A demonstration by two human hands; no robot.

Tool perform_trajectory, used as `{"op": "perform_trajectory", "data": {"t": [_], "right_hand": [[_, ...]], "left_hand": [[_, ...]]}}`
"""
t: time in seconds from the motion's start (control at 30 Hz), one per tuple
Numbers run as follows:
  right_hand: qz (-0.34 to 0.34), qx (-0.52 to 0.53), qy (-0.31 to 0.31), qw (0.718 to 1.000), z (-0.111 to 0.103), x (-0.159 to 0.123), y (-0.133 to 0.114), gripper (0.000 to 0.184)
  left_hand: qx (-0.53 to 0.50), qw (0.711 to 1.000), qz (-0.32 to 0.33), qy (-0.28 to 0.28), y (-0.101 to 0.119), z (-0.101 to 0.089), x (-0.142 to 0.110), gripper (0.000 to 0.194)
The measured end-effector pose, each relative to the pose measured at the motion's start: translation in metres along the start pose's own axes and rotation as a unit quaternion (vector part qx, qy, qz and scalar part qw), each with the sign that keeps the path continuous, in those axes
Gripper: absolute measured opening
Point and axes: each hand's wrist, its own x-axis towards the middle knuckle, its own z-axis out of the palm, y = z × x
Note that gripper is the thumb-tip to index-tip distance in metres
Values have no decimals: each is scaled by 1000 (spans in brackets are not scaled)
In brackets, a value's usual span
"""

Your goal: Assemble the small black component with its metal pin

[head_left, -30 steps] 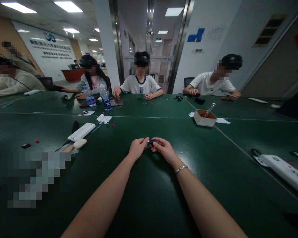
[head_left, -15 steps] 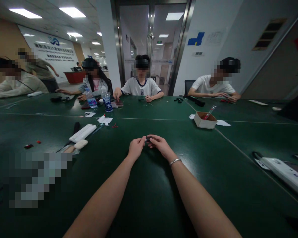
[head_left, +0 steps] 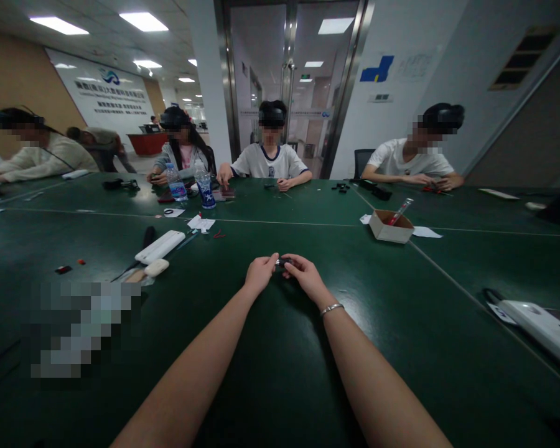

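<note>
Above the green table (head_left: 280, 386), both of my hands meet around a small black and silver piece (head_left: 282, 262), too small to name for certain. My left hand (head_left: 260, 274) pinches its silver end between thumb and fingers. From the other side, my right hand (head_left: 305, 274) grips the dark end with curled fingers. A silver bracelet (head_left: 332, 308) circles my right wrist. Fingers of both hands hide much of the piece.
A small cardboard box (head_left: 391, 231) with a clear-and-red tube stands ahead to the right. White power strips lie left (head_left: 160, 247) and right (head_left: 541, 330). Two bottles (head_left: 205, 190) stand farther back. Several co-workers sit across the table, one (head_left: 270, 158) straight ahead.
The view has turned slightly left. Slightly more of the piece shows between my hands, which stay in their grip. A person in the left background has bent down.
</note>
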Motion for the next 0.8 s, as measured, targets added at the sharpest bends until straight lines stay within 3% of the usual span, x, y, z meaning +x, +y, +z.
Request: {"op": "perform_trajectory", "data": {"t": [0.17, 0.33, 0.43, 0.53, 0.6, 0.7, 0.8], "right_hand": [[10, 10, 12, 1000, -1, 1, 1, 38], [7, 21, 21, 1000, -3, 2, 3, 35], [9, 45, 22, 999, -4, 1, 4, 32], [27, 85, 31, 996, -5, 0, 3, 33], [42, 114, 42, 992, -6, -1, 0, 34], [64, 146, 50, 986, -7, -2, -4, 33], [74, 164, 50, 982, -8, -3, -7, 33]], "left_hand": [[-19, 999, 47, 5, -2, 1, -8, 41], [-82, 991, 91, -49, 0, -1, -11, 28], [-99, 987, 106, -70, 2, 0, -16, 27], [-62, 994, 79, -45, 3, -10, -30, 38], [-2, 997, 64, -40, 4, -29, -46, 46], [126, 987, 89, -37, 4, -77, -78, 39], [235, 966, 95, 47, 0, -139, -110, 30]]}}
